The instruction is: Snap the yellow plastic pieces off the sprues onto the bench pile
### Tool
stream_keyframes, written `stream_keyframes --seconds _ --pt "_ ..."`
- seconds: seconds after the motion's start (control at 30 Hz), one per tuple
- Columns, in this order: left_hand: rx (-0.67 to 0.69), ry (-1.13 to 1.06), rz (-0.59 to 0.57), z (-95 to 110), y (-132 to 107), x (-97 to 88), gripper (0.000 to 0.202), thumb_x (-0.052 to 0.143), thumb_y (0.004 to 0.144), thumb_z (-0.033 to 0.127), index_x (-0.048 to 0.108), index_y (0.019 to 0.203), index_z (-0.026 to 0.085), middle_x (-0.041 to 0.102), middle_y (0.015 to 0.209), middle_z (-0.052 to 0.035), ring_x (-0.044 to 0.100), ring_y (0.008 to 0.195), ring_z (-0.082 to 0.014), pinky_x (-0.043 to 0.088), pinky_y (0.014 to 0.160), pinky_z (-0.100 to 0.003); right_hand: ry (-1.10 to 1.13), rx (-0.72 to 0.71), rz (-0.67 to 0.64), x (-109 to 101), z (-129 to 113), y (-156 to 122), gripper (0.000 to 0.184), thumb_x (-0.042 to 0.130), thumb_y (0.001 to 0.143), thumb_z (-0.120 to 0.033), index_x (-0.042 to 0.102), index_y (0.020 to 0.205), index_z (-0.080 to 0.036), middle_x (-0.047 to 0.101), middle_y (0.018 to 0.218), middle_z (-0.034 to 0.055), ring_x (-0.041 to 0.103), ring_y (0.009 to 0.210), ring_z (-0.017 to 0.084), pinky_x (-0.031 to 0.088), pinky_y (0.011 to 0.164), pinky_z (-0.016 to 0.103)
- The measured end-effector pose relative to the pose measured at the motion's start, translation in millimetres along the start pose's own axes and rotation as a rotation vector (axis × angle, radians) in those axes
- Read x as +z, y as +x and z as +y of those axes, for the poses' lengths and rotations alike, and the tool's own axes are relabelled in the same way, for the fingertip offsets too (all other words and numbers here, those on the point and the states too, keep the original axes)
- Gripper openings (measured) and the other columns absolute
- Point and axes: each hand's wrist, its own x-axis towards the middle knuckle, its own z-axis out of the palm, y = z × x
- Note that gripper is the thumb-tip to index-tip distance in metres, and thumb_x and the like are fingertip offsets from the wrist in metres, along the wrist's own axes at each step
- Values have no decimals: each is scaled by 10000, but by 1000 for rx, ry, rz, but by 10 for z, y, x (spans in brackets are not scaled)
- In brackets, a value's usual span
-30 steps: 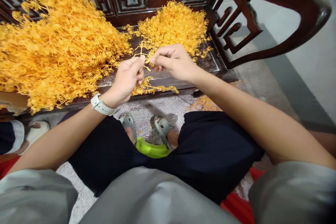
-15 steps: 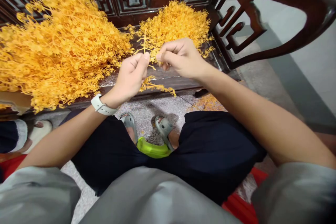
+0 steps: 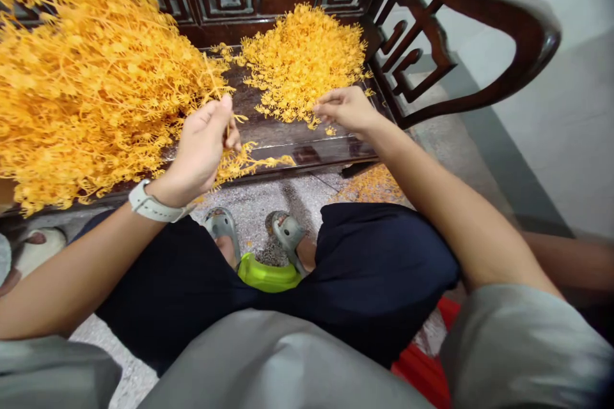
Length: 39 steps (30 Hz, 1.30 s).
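Note:
My left hand is closed around a bare yellow plastic stem that sticks up past the thumb, with short side branches. Below that hand, a yellow plastic sprig hangs over the front edge of the dark wooden bench. My right hand is at the near edge of a smaller heap of loose yellow plastic pieces. Its fingertips are pressed together; whether a small piece is between them cannot be made out. Left of both hands rises a big tangled pile of yellow plastic sprigs.
A curved wooden armrest bounds the bench on the right. Yellow bits litter the speckled floor beneath. Between my sandalled feet is a lime-green plastic object. Another person's light shoe shows at far left.
My hands have moved apart: the left went leftward with the stem, while the right drew away to the near edge of the smaller heap. The view shifted slightly.

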Motion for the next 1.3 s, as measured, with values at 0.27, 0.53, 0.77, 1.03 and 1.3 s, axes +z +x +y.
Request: stream_keyframes --seconds 0.27,0.53,0.77,1.03,1.3 --pt "-213 -183 29 1 126 -8 368 709 1035 462 548 789 241 589 677 5 643 636 -141 558 668 -268 90 25 -70 383 -169 -54 204 778 938 -348 631 982 -213 681 892 59 598 696 152 513 603 277" --pt "-205 -236 29 31 148 66 407 631 1098 415 513 759 223 450 629 43 527 571 -106 509 630 -232 126 -370 -631 964 -682 -565 435 889 854 -565 675 865 -187 646 718 -20 556 690 103 451 607 224" --pt "-265 -211 -73 135 176 31 487 702 1039 512 468 710 239 228 503 90 297 424 -98 381 444 -234 230 -152 -419 1078 -668 -603 264 748 917 -379 597 777 -214 595 663 -22 552 591 111 460 567 256" --pt "-331 -266 -41 382 148 -140 455 568 1116 358 452 694 235 158 495 90 97 394 -79 216 335 -238 218 -260 -177 849 -855 -489 296 754 953 -398 564 793 -238 593 677 -18 500 551 104 407 478 246" --pt "-242 -355 135 552 274 -687 434 449 1177 377 495 779 208 233 526 66 230 484 -81 401 485 -196 -55 -85 -354 55 -430 -353 306 948 777 -384 710 818 -195 659 652 -4 570 605 119 475 562 268"
